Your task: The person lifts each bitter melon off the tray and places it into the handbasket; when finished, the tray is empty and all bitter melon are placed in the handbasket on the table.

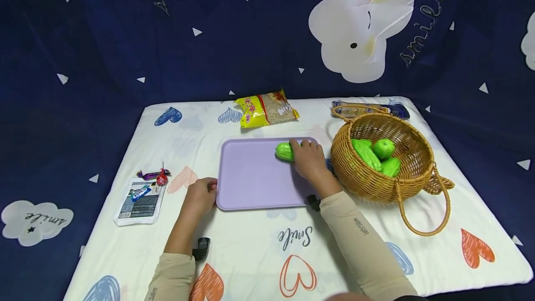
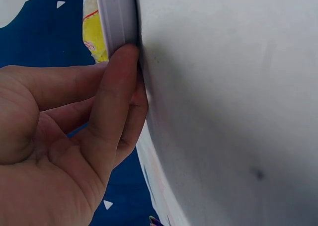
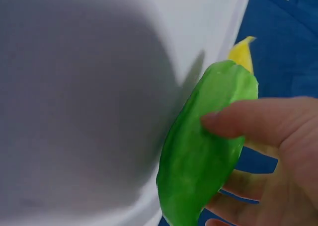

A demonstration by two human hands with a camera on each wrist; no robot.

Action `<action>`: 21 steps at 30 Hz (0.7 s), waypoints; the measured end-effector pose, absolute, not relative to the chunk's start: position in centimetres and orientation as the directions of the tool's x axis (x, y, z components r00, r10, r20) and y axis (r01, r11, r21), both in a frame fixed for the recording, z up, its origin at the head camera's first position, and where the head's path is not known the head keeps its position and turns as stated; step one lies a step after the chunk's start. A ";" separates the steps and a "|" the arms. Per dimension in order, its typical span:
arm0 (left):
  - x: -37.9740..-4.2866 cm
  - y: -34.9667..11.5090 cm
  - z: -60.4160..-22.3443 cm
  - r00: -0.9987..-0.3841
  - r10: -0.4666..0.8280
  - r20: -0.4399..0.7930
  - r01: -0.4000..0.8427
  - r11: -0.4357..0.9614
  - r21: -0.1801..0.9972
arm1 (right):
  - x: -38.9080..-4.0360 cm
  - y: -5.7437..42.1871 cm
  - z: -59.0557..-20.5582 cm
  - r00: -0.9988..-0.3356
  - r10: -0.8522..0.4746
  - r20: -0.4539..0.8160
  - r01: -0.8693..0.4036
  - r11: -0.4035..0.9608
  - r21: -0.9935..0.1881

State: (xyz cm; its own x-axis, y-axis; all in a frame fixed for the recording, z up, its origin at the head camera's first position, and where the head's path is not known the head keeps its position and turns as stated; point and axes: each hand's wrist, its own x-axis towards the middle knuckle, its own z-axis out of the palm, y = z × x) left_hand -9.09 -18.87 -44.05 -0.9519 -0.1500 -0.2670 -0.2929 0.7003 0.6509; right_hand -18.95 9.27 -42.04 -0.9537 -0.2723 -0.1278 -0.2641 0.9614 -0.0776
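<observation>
A glossy, ridged green cucumber [image 1: 285, 152] is held at the far right part of the lavender tray [image 1: 259, 180]. My right hand [image 1: 310, 160] grips it from the right; in the right wrist view the thumb lies across the cucumber [image 3: 203, 146], with fingers behind it. At the tray's left edge, my left hand [image 1: 201, 195] pinches the rim, and the left wrist view shows a fingertip against the outer side of the tray [image 2: 119, 17]. Several similar green vegetables [image 1: 368, 156] lie inside the wicker basket [image 1: 363, 182], right of my right hand.
Behind the tray lies a yellow snack bag [image 1: 267, 109]. A dark blue package [image 1: 399, 110] is partly hidden behind the basket. At left, a white packet [image 1: 140, 203] carries a blue-wrapped candy [image 1: 141, 193], beside a red lollipop [image 1: 161, 179] and a purple-wrapped candy [image 1: 148, 175].
</observation>
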 end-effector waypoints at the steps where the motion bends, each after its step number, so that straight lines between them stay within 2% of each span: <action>1: -9.1 -18.9 -44.1 -0.952 -0.149 -0.267 -0.293 0.700 0.651 | -18.7 9.3 -41.9 -0.956 -0.275 -0.105 -0.267 0.960 -0.083; 7: -9.1 -18.9 -44.1 -0.957 -0.141 -0.253 -0.277 0.704 0.654 | -16.3 9.6 -39.2 -0.955 -0.258 0.149 -0.285 0.936 -0.207; 12: -9.2 -18.8 -44.0 -0.958 -0.144 -0.248 -0.275 0.711 0.647 | -13.9 10.9 -36.0 -0.930 -0.161 0.329 -0.274 0.903 -0.331; 16: -9.2 -18.8 -43.9 -0.957 -0.144 -0.251 -0.276 0.715 0.642 | -12.7 12.9 -34.2 -0.916 -0.046 0.398 -0.218 0.890 -0.400; 21: -9.1 -18.8 -44.1 -0.953 -0.147 -0.264 -0.287 0.711 0.641 | -11.7 16.2 -33.0 -0.909 0.133 0.394 -0.079 0.875 -0.477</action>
State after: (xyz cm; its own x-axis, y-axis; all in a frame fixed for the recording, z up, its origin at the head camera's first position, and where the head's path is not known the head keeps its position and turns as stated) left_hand -9.15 -18.79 -44.11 -0.9533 -0.1473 -0.2638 -0.2874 0.7114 0.6414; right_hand -11.70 16.24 -32.99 -0.9093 0.1331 0.3942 -0.0789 0.8751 -0.4774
